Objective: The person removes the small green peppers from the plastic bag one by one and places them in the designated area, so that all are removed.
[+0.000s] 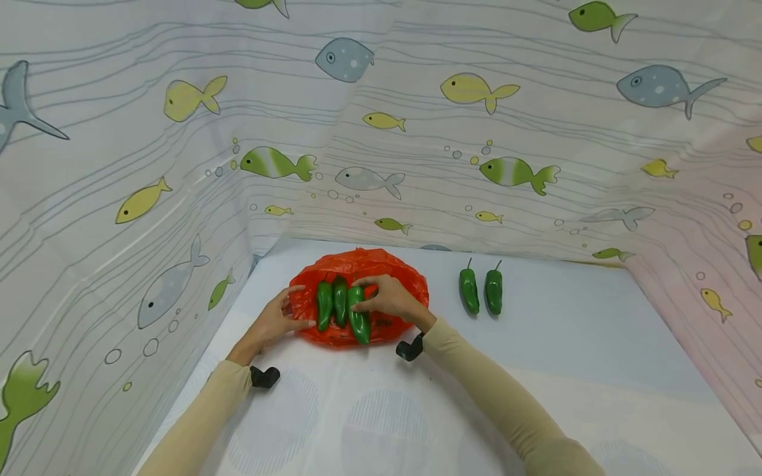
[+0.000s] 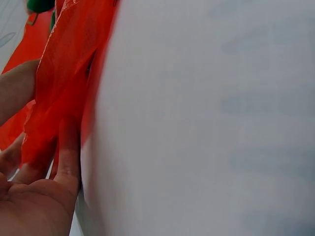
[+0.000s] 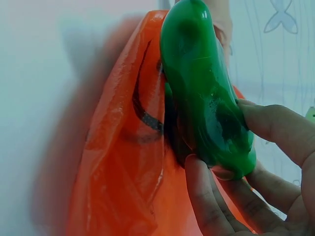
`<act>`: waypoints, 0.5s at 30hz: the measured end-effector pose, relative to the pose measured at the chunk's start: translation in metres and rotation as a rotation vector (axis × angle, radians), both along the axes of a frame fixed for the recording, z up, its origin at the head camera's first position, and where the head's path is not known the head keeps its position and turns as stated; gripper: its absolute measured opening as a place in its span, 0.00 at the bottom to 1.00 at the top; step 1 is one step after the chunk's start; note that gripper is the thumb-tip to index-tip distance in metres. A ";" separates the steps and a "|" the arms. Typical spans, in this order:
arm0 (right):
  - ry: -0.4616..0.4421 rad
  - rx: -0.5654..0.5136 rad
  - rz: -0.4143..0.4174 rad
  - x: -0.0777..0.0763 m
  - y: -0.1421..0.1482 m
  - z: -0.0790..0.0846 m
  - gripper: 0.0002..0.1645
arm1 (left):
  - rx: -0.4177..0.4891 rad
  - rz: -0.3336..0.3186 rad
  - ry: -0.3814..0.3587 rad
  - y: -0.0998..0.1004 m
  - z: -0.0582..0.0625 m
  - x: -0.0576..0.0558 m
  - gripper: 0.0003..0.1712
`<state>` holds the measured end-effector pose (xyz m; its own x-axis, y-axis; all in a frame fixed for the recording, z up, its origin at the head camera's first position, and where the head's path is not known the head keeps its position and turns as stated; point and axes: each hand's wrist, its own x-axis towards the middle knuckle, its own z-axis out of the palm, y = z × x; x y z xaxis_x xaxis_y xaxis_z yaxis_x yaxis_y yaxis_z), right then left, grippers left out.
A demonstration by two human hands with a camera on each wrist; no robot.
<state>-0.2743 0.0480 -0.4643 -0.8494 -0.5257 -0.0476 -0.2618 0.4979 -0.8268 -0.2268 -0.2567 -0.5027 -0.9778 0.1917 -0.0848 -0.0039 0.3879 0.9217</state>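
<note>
Three green peppers lie side by side on a spread red plastic bag (image 1: 417, 284): a left pepper (image 1: 324, 305), a darker middle pepper (image 1: 340, 301) and a right pepper (image 1: 360, 324). My right hand (image 1: 393, 299) pinches the right pepper between thumb and fingers; in the right wrist view this glossy pepper (image 3: 202, 73) stands large against the bag (image 3: 118, 162). At the bag's left side, my left hand (image 1: 274, 324) holds the edge. Through the thin plastic (image 2: 74, 73) in the left wrist view, some of its fingers show; part of that grip is hidden.
Two more green peppers, one (image 1: 469, 291) beside the other (image 1: 493, 291), lie on the white table (image 1: 565, 317) to the right of the bag. Fish-patterned cloth walls (image 1: 417, 152) enclose the table at the back and both sides.
</note>
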 end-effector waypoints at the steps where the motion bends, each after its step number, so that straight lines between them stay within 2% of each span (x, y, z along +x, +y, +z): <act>1: 0.002 0.000 0.002 0.001 0.000 0.001 0.34 | 0.002 -0.001 0.001 0.000 0.001 0.000 0.54; 6: 0.011 0.005 0.010 0.003 0.003 0.004 0.35 | -0.013 0.005 -0.006 -0.001 0.003 -0.001 0.53; 15: 0.003 0.003 0.017 0.006 0.010 0.007 0.35 | -0.022 0.010 -0.033 0.000 -0.001 -0.003 0.53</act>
<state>-0.2683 0.0579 -0.4577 -0.8402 -0.5402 -0.0466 -0.2728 0.4954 -0.8247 -0.2299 -0.2562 -0.5042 -0.9762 0.1800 -0.1207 -0.0376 0.4080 0.9122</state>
